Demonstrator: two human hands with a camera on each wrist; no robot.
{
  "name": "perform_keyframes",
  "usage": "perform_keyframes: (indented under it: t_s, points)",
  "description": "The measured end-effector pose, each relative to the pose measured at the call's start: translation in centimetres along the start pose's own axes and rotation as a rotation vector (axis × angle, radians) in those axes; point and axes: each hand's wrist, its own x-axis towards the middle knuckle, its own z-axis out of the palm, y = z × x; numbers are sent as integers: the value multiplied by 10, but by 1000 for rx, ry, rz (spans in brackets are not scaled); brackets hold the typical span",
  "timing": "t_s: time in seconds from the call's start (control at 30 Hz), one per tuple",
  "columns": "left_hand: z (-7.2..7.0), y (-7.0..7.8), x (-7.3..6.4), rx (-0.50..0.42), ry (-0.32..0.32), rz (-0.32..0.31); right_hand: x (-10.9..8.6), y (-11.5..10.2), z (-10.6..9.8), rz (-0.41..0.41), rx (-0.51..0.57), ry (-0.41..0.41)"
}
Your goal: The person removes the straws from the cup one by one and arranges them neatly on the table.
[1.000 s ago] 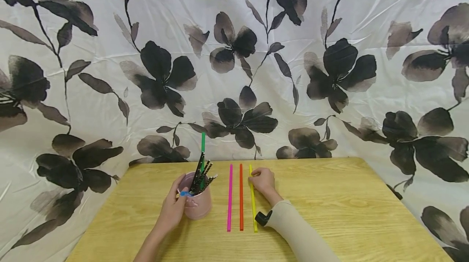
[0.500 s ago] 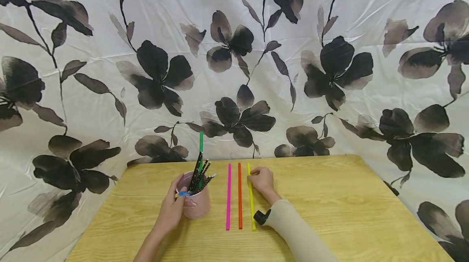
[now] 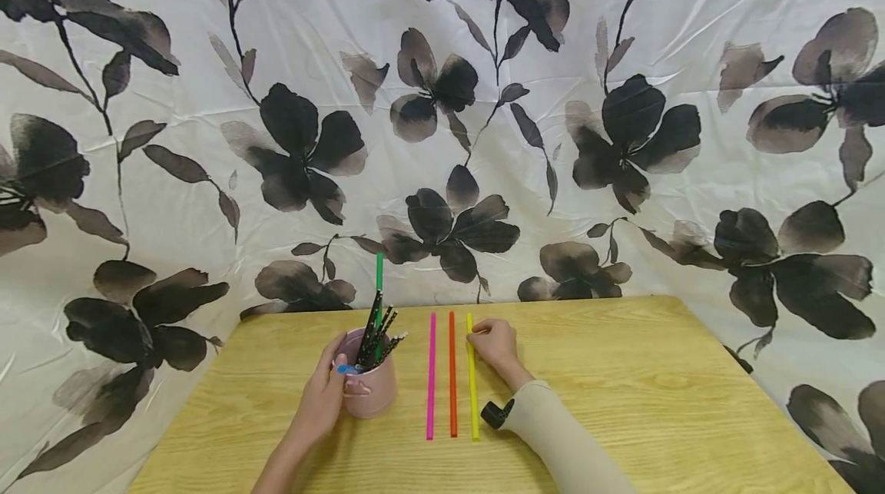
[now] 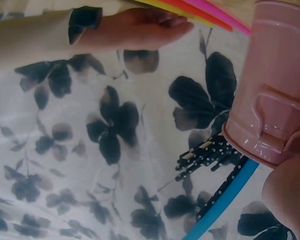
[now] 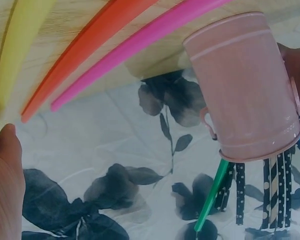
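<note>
Beside smooth yellow straw [image 3: 472, 376], left hand [image 3: 326, 392] grips glossy pink cup [image 3: 374, 387].

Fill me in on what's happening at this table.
A person sits at a wooden table. Their left hand grips a pink cup that holds black dotted straws, a green straw and a blue one. Beside the cup, three straws lie flat and parallel: pink straw, orange straw and yellow straw. The right hand rests on the table with its fingers at the far end of the yellow straw.
</note>
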Motion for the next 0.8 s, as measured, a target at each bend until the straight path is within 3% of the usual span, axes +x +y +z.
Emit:
perform_keyframes:
  t_s: [0.17, 0.3, 0.43, 0.6, 0.8]
  points:
    - [-3, 0, 1, 69, 0, 21, -1, -7, 0, -57, 18, 2]
    - [-5, 0, 2, 1, -38, -12, -6, -26, -2, -113, 73, -29]
    - [-6, -1, 1, -17, -43, 1, -13, -54, -6, -154, 163, -92]
    - [-5, -3, 2, 42, -27, 56, -19, -88, -5, -191, 227, -217]
    - [-6, -6, 3, -3, -38, 70, -17, -122, 7, -200, 273, -345]
